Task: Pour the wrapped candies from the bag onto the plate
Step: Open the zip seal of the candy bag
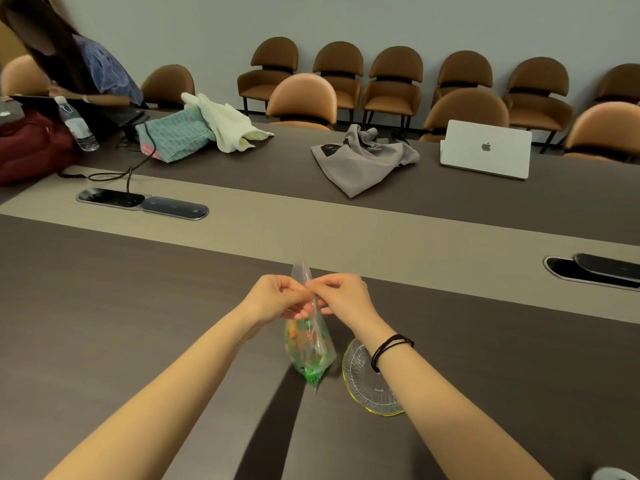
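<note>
Above the dark table (138,306), both hands pinch the top of a clear zip bag (311,348): left hand (277,297) and right hand (341,294) each grip one side of the mouth w/ thumb and fingertips, meeting at the red seal strip. Bag hangs upright, wrapped candies (304,344) (green, orange) in its lower half; its bottom corner looks to touch the table, hard to tell. Glass plate (360,382) w/ yellow rim sits just beside it, partly under the right forearm.
</note>
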The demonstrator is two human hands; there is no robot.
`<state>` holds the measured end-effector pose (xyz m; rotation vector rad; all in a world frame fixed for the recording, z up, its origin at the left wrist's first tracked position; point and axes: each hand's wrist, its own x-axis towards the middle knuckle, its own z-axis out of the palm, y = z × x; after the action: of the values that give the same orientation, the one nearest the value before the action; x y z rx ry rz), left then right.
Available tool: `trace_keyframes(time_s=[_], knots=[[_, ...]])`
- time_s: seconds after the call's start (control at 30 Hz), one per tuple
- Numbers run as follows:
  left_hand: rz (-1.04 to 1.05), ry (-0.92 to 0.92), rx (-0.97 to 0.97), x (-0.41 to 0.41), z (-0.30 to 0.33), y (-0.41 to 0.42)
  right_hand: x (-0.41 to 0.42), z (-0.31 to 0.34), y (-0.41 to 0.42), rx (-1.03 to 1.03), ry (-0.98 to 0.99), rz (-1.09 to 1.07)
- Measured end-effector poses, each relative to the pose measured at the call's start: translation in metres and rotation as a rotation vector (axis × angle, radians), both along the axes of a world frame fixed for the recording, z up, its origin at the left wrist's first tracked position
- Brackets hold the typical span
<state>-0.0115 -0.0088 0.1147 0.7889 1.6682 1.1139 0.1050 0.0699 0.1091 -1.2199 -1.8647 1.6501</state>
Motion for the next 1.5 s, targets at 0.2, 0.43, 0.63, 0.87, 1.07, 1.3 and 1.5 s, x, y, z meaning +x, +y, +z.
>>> trace_keyframes(time_s=[0.2,0.43,0.63,0.87,1.07,1.3,1.5], knots=[[-0.013,-0.018,-0.022,0.006,-0.002,0.0,0.002,0.0,0.005,-0.016,-0.071,-0.005],[0.054,-0.037,-0.131,0.015,0.002,0.001,0.003,-0.002,0.001,0.11,-0.13,0.043],[0.135,0.055,-0.154,0.028,-0.004,0.001,0.0,-0.011,-0.005,0.308,-0.257,0.054],[0.192,0.355,-0.121,0.025,-0.009,-0.007,0.026,-0.017,0.014,0.488,-0.42,-0.012],[0.219,0.419,-0.127,0.009,-0.013,-0.015,0.048,-0.014,0.036,0.489,-0.501,-0.071],[0.2,0.732,-0.128,-0.005,-0.008,-0.022,0.057,-0.002,0.052,0.508,-0.672,-0.109],[0.201,0.815,-0.081,0.001,-0.007,-0.017,0.051,-0.002,0.046,0.627,-0.765,0.015]])
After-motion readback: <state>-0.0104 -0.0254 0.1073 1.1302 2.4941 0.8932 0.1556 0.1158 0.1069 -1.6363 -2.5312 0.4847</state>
